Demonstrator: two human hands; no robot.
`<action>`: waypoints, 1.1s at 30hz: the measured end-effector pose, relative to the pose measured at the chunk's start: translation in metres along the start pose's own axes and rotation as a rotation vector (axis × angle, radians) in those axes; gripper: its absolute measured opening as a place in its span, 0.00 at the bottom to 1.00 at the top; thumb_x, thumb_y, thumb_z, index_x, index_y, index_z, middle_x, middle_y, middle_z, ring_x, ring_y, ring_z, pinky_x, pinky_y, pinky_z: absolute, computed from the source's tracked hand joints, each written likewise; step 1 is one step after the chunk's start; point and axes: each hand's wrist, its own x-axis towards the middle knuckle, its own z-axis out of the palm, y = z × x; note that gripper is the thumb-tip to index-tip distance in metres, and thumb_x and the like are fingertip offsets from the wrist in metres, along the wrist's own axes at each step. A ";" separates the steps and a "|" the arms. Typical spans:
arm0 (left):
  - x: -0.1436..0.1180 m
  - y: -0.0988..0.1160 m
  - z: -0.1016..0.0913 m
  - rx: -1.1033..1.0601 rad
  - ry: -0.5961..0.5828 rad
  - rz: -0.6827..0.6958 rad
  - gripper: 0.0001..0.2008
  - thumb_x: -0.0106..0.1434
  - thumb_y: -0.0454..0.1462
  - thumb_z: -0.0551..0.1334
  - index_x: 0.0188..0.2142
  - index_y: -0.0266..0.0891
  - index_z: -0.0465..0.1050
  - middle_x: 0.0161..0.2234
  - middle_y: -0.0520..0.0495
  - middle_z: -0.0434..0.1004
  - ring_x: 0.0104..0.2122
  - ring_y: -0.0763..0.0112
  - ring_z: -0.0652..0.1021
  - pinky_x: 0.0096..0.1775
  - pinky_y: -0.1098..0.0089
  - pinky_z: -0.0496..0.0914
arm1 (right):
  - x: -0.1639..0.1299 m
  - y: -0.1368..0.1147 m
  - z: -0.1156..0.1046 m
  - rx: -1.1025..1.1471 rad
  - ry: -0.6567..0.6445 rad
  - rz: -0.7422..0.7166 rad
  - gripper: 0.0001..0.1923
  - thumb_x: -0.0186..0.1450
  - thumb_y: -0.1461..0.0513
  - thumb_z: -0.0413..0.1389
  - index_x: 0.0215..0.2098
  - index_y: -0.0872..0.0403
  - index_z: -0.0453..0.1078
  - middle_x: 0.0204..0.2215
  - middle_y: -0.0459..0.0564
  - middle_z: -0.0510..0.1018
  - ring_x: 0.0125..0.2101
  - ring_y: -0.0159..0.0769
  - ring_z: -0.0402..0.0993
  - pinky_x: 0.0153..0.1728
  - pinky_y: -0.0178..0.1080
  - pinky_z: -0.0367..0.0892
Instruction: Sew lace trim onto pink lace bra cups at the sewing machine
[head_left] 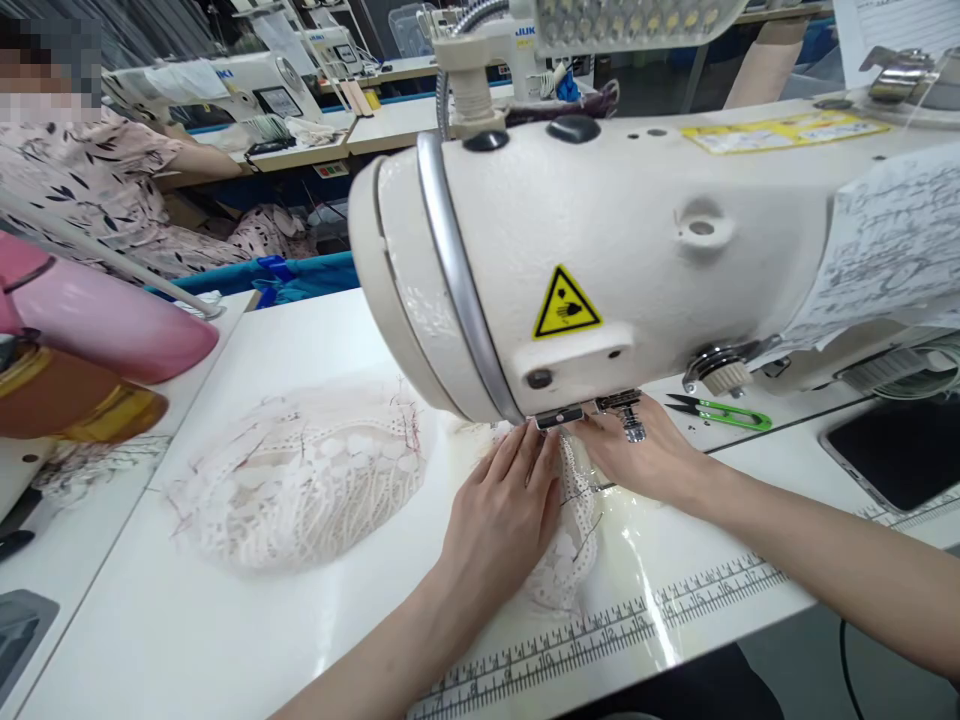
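Observation:
A cream sewing machine head (615, 250) fills the upper middle of the view. Under its presser foot (559, 416) lies a strip of white lace (574, 540). My left hand (502, 510) rests flat on the lace, fingers pointing at the foot. My right hand (641, 455) presses the lace from the right, fingers close behind the needle area. A heap of white lace pieces (300, 480) sits to the left on the white table (225, 640).
Green thread snips (724, 412) lie right of the machine. A ruler strip (637, 620) runs along the table's front edge. A pink bottle (105, 320) stands at left. Another person in a patterned top (97, 190) sits at a far machine.

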 end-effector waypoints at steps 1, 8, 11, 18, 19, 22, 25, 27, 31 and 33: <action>0.000 0.000 0.000 0.003 -0.001 0.000 0.20 0.67 0.36 0.53 0.55 0.28 0.66 0.53 0.36 0.71 0.54 0.55 0.71 0.51 0.57 0.72 | 0.000 0.000 0.001 -0.052 -0.019 0.000 0.16 0.62 0.73 0.44 0.44 0.56 0.67 0.32 0.55 0.77 0.38 0.44 0.71 0.39 0.48 0.64; 0.002 0.000 -0.001 0.021 0.003 0.001 0.20 0.67 0.36 0.52 0.55 0.28 0.67 0.53 0.35 0.71 0.54 0.55 0.72 0.50 0.57 0.72 | 0.001 -0.001 0.000 -0.163 0.066 -0.012 0.14 0.62 0.71 0.46 0.42 0.53 0.68 0.35 0.54 0.78 0.38 0.43 0.71 0.38 0.46 0.63; 0.002 -0.001 0.000 0.015 0.000 -0.001 0.20 0.67 0.36 0.53 0.55 0.28 0.66 0.53 0.35 0.71 0.54 0.55 0.71 0.50 0.58 0.72 | 0.002 -0.001 -0.003 -0.162 0.145 -0.007 0.15 0.61 0.71 0.46 0.39 0.52 0.70 0.32 0.51 0.79 0.34 0.41 0.72 0.36 0.45 0.63; 0.006 -0.001 -0.012 -0.012 0.019 0.028 0.15 0.66 0.36 0.55 0.51 0.33 0.70 0.51 0.40 0.74 0.51 0.58 0.74 0.48 0.58 0.72 | 0.004 -0.004 -0.013 -0.026 0.291 -0.099 0.16 0.59 0.73 0.47 0.37 0.53 0.71 0.34 0.47 0.79 0.30 0.34 0.71 0.33 0.38 0.63; 0.007 -0.001 -0.018 -0.023 0.027 0.047 0.13 0.65 0.35 0.56 0.48 0.34 0.71 0.49 0.42 0.76 0.48 0.60 0.75 0.46 0.59 0.72 | 0.003 -0.004 -0.015 0.016 0.266 -0.128 0.15 0.59 0.73 0.47 0.36 0.53 0.71 0.33 0.46 0.78 0.30 0.33 0.71 0.32 0.37 0.62; 0.005 0.000 -0.039 -0.074 0.057 0.167 0.06 0.64 0.34 0.59 0.38 0.37 0.74 0.40 0.46 0.79 0.37 0.67 0.78 0.37 0.66 0.72 | 0.001 -0.003 -0.016 0.099 0.204 -0.227 0.15 0.58 0.74 0.45 0.31 0.53 0.69 0.28 0.44 0.76 0.32 0.32 0.69 0.32 0.35 0.61; -0.007 0.000 -0.055 -0.078 0.075 0.439 0.08 0.63 0.40 0.60 0.36 0.37 0.74 0.37 0.48 0.79 0.34 0.69 0.76 0.31 0.68 0.69 | -0.001 -0.002 -0.014 0.110 0.194 -0.278 0.16 0.55 0.75 0.44 0.29 0.53 0.68 0.26 0.43 0.74 0.33 0.32 0.67 0.33 0.36 0.59; -0.019 0.001 -0.059 -0.020 0.021 0.592 0.10 0.63 0.41 0.60 0.39 0.38 0.74 0.40 0.47 0.78 0.38 0.67 0.76 0.31 0.68 0.69 | -0.002 -0.002 -0.012 0.115 0.181 -0.279 0.16 0.55 0.74 0.44 0.28 0.52 0.68 0.27 0.43 0.75 0.32 0.31 0.66 0.34 0.36 0.58; -0.041 0.006 -0.056 0.028 -0.052 0.578 0.09 0.64 0.31 0.56 0.42 0.33 0.73 0.44 0.43 0.77 0.43 0.63 0.76 0.32 0.68 0.69 | -0.003 0.000 -0.009 0.162 0.123 -0.265 0.15 0.56 0.73 0.44 0.28 0.52 0.68 0.26 0.42 0.75 0.30 0.30 0.65 0.34 0.35 0.58; -0.044 0.009 -0.056 -0.093 -0.024 0.408 0.10 0.64 0.28 0.54 0.43 0.31 0.71 0.43 0.40 0.77 0.42 0.63 0.76 0.35 0.68 0.71 | -0.003 0.000 -0.012 0.190 0.091 -0.265 0.14 0.56 0.72 0.44 0.28 0.52 0.68 0.28 0.41 0.76 0.29 0.31 0.64 0.35 0.36 0.58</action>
